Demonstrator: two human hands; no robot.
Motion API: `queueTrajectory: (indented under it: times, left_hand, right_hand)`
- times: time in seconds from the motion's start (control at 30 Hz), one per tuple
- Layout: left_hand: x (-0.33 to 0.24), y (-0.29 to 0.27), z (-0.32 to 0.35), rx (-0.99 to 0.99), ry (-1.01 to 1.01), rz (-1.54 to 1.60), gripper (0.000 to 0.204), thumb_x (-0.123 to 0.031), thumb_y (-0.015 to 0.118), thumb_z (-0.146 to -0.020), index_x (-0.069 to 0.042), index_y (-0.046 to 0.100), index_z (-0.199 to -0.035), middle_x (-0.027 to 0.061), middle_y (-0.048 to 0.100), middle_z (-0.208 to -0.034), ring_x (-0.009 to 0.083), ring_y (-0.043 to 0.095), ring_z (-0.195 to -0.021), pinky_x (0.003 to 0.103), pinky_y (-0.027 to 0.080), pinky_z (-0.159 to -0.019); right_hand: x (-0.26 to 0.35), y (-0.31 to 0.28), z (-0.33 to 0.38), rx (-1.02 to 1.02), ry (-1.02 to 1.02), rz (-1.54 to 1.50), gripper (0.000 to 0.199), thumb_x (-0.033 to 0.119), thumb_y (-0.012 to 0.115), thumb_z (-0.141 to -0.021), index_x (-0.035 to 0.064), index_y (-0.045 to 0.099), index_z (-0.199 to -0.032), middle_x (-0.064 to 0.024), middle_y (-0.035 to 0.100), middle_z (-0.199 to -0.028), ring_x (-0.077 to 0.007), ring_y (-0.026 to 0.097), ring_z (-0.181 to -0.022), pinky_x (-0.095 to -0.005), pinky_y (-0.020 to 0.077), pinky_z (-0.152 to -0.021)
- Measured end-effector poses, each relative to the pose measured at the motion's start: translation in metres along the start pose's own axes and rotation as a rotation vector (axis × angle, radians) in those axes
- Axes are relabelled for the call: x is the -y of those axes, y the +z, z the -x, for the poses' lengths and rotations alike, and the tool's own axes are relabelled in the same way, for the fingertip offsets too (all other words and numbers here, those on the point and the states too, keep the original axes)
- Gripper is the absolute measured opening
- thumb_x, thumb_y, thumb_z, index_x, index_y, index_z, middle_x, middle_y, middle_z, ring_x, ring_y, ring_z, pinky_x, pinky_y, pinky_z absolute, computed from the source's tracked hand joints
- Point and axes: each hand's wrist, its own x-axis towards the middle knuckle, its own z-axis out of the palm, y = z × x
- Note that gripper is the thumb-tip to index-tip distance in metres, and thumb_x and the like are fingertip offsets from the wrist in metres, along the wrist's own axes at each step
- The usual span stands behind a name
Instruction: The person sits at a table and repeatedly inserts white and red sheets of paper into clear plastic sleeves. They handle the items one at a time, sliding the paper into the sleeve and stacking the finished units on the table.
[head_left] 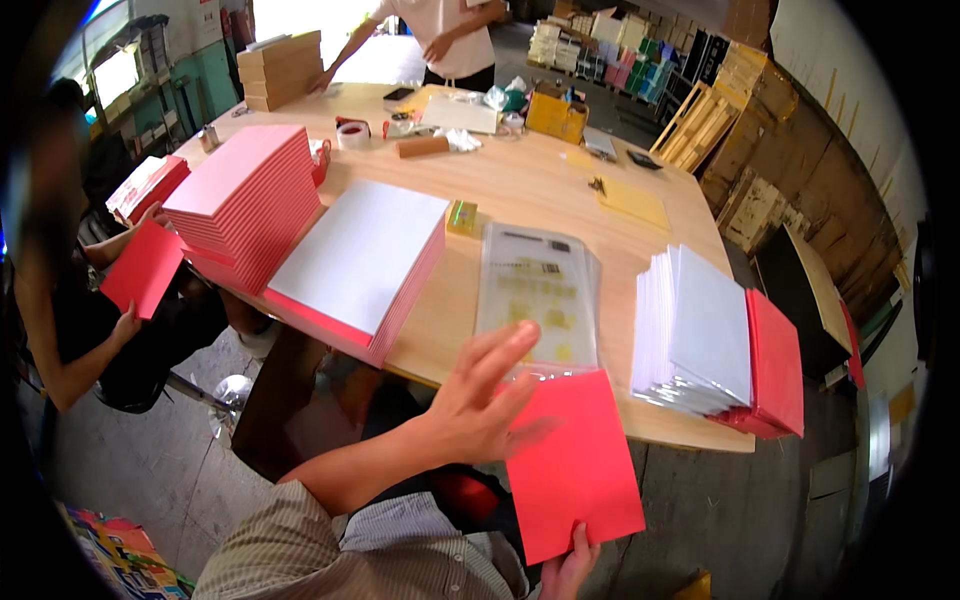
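Observation:
My right hand (570, 565) grips the lower edge of a flat red booklet or folder (575, 470), thumb on top, tilted at the table's front edge. Over its upper left corner my left hand (485, 400) hovers with fingers spread, partly smeared by motion; it holds nothing. Shiny clear film shows along the booklet's top edge. Just beyond lies a pile of clear printed plastic bags (540, 285). To the left stands a stack of pink-red booklets (405, 300) topped by a white sheet (365, 250). On the right, white film-wrapped pieces (700, 325) lean against red ones (775, 365).
A tall pink-red stack (245, 195) stands at the left of the wooden table (480, 180). Beside it a seated co-worker holds a red sheet (145, 268). Another person stands at the far side, near brown boxes (280, 70). Tape (353, 134) and a yellow box (557, 112) lie farther back.

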Motion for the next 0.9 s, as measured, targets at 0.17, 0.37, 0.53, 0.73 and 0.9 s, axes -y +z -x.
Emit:
queueTrajectory:
  times: [0.17,0.37,0.53,0.73,0.9]
  left_hand:
    - [-0.025,-0.034,-0.033,-0.310,0.253,0.101,0.118,-0.028,0.086,-0.075,-0.016,0.005,-0.160,0.0277,0.004,-0.163,0.0423,0.025,-0.148,0.060,0.031,-0.114]
    - [-0.041,-0.025,0.007,-0.440,0.274,0.308,0.117,-0.023,0.080,-0.080,-0.017,-0.003,-0.161,0.0180,-0.007,-0.167,0.0421,0.018,-0.152,0.060,0.023,-0.118]
    - [-0.028,-0.034,0.016,-0.489,-0.306,0.943,0.089,-0.029,0.070,-0.091,-0.013,0.014,-0.159,0.0193,0.021,-0.163,0.0424,0.033,-0.144,0.055,0.032,-0.114]
    - [0.020,-0.028,0.101,0.075,-0.252,2.299,0.054,-0.055,0.047,-0.103,-0.008,0.068,-0.085,0.0078,0.067,-0.088,0.0239,0.063,-0.076,0.040,0.055,-0.069]
    - [0.024,0.000,0.314,-0.172,-1.036,2.469,0.058,-0.060,0.046,-0.099,-0.010,0.056,-0.071,0.0058,0.052,-0.073,0.0255,0.052,-0.077,0.042,0.049,-0.073]
  right_hand:
    - [0.003,-0.002,0.001,-0.003,0.062,0.024,0.040,0.010,0.060,-0.098,-0.0050,0.052,-0.134,-0.0175,0.063,-0.125,-0.0311,0.066,-0.110,-0.0462,0.0572,-0.093]
    - [-0.004,-0.018,-0.006,0.010,0.062,0.033,0.039,0.008,0.060,-0.097,-0.0047,0.052,-0.134,-0.0168,0.064,-0.123,-0.0305,0.067,-0.109,-0.0443,0.0566,-0.093]
    - [-0.004,-0.012,-0.005,0.007,0.047,0.010,0.039,0.008,0.060,-0.097,-0.0046,0.052,-0.133,-0.0165,0.064,-0.124,-0.0304,0.066,-0.110,-0.0439,0.0563,-0.093]
    - [0.004,-0.005,-0.004,-0.119,0.117,0.000,0.034,0.004,0.064,-0.095,0.0024,0.060,-0.129,-0.0121,0.064,-0.126,-0.0302,0.061,-0.118,-0.0459,0.0537,-0.100]
    - [0.001,-0.021,-0.010,-0.010,0.070,-0.014,0.040,0.007,0.066,-0.095,0.0029,0.058,-0.134,-0.0127,0.062,-0.131,-0.0310,0.059,-0.122,-0.0456,0.0520,-0.102]
